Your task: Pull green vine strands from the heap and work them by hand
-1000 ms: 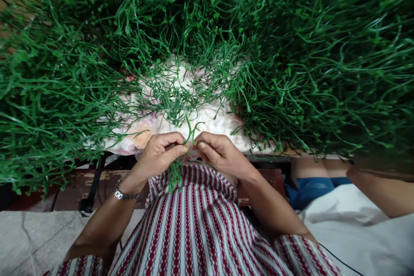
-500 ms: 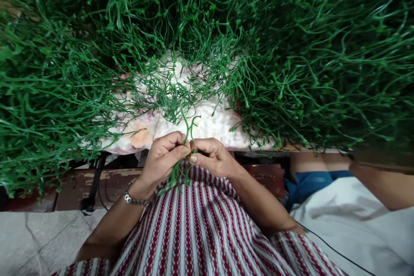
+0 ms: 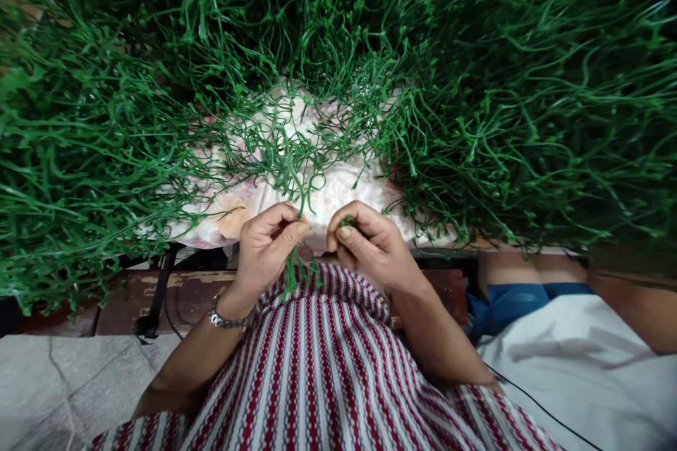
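Note:
My left hand (image 3: pixel 269 243), with a metal watch at its wrist, pinches a branching green stem (image 3: pixel 305 190) that looks like artificial foliage. Its thin tips curl up above the fingers, and more green strands hang below the thumb. A short gap to the right, my right hand (image 3: pixel 367 239) is closed, with thumb and forefinger on a small green piece (image 3: pixel 348 223), mostly hidden by the fingers. Both hands are at the front edge of a floral cloth (image 3: pixel 338 187), where loose green stems (image 3: pixel 285 162) lie scattered.
Large heaps of green stems (image 3: pixel 95 134) cover the left, back and right (image 3: pixel 518 127). A brown wooden bench (image 3: pixel 132 303) runs below the cloth's edge. At the right sits another person in blue shorts (image 3: pixel 515 303), with white cloth (image 3: pixel 576 345) beside. A thin black cable (image 3: pixel 544 417) trails there.
My hands have parted: the right has moved right, away from the left, with a small green piece in its fingers. The left still pinches the stem. The view has shifted slightly.

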{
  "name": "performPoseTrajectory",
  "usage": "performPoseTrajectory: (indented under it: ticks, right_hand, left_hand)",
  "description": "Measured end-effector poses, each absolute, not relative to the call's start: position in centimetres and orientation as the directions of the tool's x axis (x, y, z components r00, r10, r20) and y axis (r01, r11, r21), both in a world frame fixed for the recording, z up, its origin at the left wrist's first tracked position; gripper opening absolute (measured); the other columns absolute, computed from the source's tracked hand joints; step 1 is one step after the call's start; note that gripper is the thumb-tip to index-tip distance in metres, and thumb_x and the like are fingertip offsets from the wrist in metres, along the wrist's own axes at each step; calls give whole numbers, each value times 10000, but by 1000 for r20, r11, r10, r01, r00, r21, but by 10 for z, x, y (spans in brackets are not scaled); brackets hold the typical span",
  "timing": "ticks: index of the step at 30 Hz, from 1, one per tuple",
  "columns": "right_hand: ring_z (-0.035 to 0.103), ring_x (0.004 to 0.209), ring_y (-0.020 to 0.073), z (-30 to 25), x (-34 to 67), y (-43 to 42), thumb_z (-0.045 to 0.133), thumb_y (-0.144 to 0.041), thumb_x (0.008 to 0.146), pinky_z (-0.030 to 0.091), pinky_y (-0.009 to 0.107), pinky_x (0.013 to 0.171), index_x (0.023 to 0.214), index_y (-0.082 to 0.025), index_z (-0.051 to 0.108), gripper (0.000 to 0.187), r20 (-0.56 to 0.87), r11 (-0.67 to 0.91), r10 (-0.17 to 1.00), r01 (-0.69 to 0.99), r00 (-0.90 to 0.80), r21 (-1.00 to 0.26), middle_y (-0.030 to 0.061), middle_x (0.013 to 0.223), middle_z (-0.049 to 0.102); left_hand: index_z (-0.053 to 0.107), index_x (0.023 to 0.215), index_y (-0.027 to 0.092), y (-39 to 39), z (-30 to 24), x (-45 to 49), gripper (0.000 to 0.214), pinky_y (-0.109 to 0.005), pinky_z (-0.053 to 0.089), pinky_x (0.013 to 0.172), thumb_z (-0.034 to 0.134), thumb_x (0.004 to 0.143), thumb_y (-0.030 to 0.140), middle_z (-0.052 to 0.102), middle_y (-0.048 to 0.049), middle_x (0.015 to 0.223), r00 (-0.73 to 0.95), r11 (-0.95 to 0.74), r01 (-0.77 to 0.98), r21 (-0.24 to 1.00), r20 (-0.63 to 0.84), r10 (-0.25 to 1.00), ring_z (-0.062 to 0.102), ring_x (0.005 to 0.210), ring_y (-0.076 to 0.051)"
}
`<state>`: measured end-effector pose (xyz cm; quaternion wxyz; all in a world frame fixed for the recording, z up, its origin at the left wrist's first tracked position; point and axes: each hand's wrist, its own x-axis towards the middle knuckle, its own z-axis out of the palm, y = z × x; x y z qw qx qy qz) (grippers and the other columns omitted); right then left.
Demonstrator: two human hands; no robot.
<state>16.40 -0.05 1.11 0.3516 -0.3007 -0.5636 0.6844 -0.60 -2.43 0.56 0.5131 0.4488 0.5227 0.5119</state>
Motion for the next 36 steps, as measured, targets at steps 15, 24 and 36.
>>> performPoseTrajectory:
  ticks: [15, 24, 36]
  right_hand:
    - [330, 571, 55, -2, 148, -12, 569, -304, 790, 272, 176, 514, 745, -150, 463, 192, -203, -226, 815, 25, -542, -974, -51, 640, 354]
    - [370, 564, 60, 6, 153, -12, 473, -253, 859, 293, 175, 529, 719, -136, 507, 185, -21, 108, 870, 233, -492, -967, -41, 605, 418]
    - [385, 558, 67, -4, 155, -8, 472, -327, 886, 312, 193, 543, 681, -134, 497, 283, 180, 210, 788, -19, -589, -978, -22, 616, 436]
  left_hand:
    - [565, 615, 160, -23, -4, 8, 139, -199, 367, 526, 672, 704, 159, 526, 17, 638, -48, -66, -71, 995, 63, 997, 485, 584, -91]
    - [584, 626, 153, -26, -7, 11, 171, -164, 338, 445, 699, 698, 256, 520, 30, 573, -88, 149, -338, 929, -189, 978, 427, 488, -60]
    - [543, 604, 133, -27, 3, 19, 197, -159, 348, 473, 692, 689, 228, 477, 21, 589, 41, 274, -636, 721, -323, 945, 426, 526, -58]
